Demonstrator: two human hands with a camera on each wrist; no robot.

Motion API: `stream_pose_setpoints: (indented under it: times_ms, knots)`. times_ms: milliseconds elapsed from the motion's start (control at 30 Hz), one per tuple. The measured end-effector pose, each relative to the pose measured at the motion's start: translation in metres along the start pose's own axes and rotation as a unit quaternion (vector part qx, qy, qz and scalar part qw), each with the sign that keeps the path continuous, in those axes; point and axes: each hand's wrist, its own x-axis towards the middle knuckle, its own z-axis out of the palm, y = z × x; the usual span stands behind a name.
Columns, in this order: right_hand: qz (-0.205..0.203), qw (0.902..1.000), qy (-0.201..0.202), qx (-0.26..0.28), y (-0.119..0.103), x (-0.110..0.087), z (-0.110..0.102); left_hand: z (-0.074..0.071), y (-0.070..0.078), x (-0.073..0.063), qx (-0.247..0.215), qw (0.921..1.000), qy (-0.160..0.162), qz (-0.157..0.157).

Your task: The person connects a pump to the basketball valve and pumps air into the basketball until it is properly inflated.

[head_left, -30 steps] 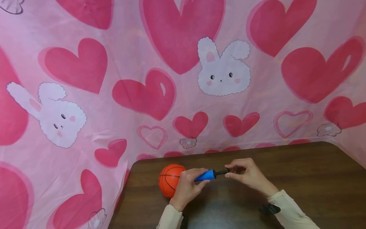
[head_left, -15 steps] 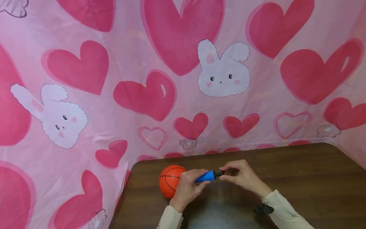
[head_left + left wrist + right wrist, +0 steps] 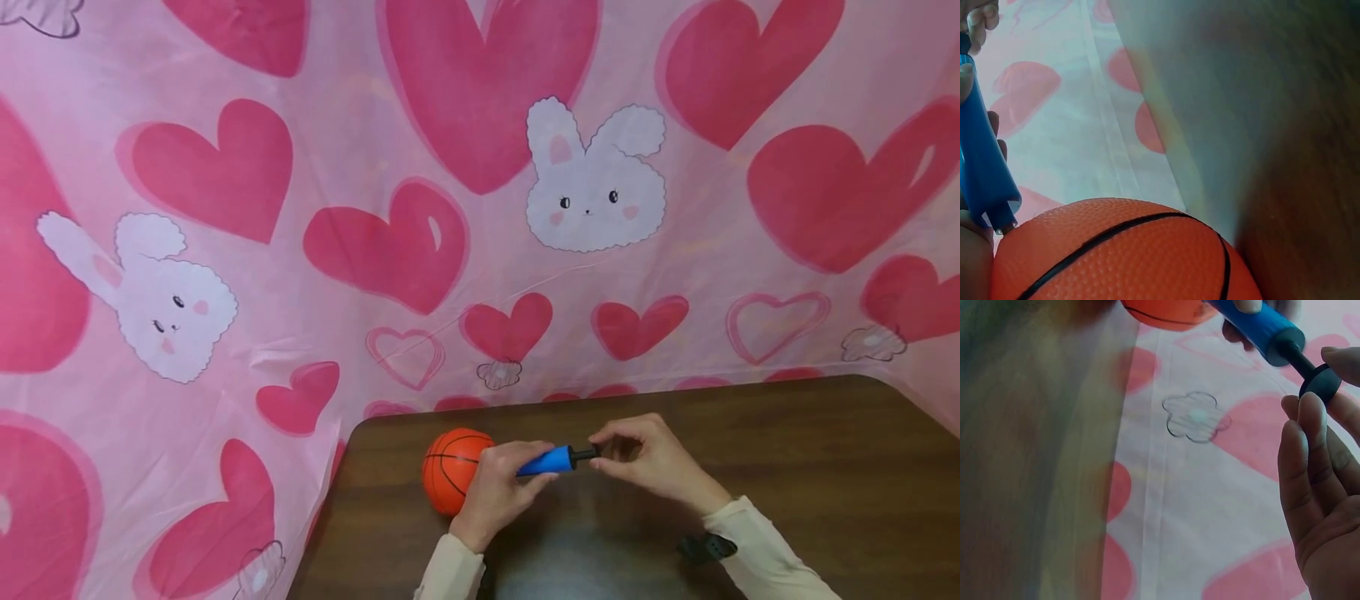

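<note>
A small orange basketball (image 3: 450,468) with black lines sits at the left of the table. My left hand (image 3: 495,492) grips the blue barrel of a hand pump (image 3: 547,461), which lies nearly level beside the ball. In the left wrist view the pump's lower end (image 3: 1002,219) meets the ball's surface, with a short metal tip at the ball. My right hand (image 3: 656,462) pinches the black round handle (image 3: 1320,384) between thumb and fingers. A short length of black rod shows between the handle and the barrel.
The dark wood table (image 3: 810,483) extends to the right of the hands. Behind it and at the left hangs a pink cloth (image 3: 337,150) printed with hearts and rabbits. A dark band (image 3: 707,548) is on the right wrist.
My right hand pushes the pump handle in toward the barrel, then draws it part of the way back out to the right. My left hand keeps its grip beside the ball.
</note>
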Motion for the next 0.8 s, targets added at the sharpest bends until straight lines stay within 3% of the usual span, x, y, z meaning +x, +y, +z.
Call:
stream_pose_setpoints:
  times_ms: [200,500,800]
  knots:
    - [0.006,0.9998,0.01,-0.016,-0.001,-0.006,-0.017,-0.003,0.001,0.0,-0.004,0.9999,-0.005,-0.014]
    - [-0.008,0.9987,0.033,-0.038,0.001,-0.02,-0.044,-0.003,0.0,0.0,0.005,0.9999,-0.006,-0.009]
    - [-0.013,0.9984,0.039,-0.038,0.001,-0.024,-0.055,-0.003,0.001,0.0,0.002,0.9998,-0.01,-0.018]
